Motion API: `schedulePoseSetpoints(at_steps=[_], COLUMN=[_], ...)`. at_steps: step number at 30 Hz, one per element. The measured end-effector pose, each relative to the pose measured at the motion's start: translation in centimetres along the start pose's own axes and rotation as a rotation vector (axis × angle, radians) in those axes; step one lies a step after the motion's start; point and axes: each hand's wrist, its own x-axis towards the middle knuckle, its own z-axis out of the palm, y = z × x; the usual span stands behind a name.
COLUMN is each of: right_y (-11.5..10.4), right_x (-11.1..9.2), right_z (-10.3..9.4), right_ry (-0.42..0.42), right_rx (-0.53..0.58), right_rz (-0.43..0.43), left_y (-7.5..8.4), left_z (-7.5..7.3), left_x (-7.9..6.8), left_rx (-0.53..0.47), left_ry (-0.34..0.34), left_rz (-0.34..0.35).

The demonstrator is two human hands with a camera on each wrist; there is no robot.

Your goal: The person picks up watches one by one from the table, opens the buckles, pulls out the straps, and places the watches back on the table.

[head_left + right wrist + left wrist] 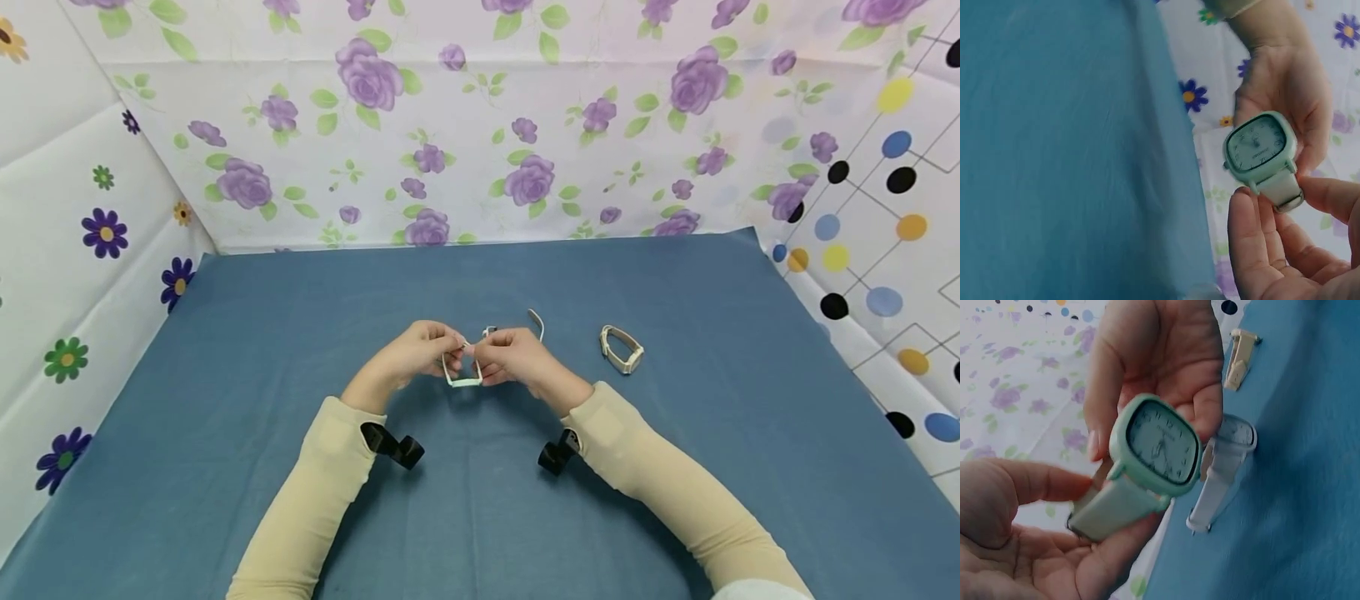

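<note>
A wristwatch with a mint-green case and a pale strap (466, 382) is held up between both hands over the middle of the table. My left hand (422, 345) pinches one side of its strap between thumb and fingers; my right hand (517, 360) pinches the other side. The strap ends come together at the fingertips, partly hidden by them. In the left wrist view the square dial (1163, 444) faces the camera. A metal buckle (1290, 202) shows at the strap by the right fingers in the right wrist view.
Just behind my right hand lies a white wristwatch (1219, 472), partly covered in the head view. Farther right is a beige wristwatch (622, 349) with its strap in a loop. A blue cloth (465, 517) covers the table; patterned sheets (480, 125) hang at the back and sides.
</note>
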Motion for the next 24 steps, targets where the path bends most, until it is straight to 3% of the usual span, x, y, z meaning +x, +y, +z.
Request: schedulePoseSetpoints(at_steps=[10, 24], right_y=[0.4, 0.3], right_x=[-0.6, -0.7], right_z=[0.6, 1.1], right_ry=[0.082, 0.102], right_rx=[-0.005, 0.139], right_rz=[-0.088, -0.069], left_y=[0.1, 0.5], left_z=[1.4, 2.0], left_x=[-0.3, -0.5], left_rx=[-0.030, -0.074], left_ry=[0.064, 0.157], left_rz=[0.031, -0.002])
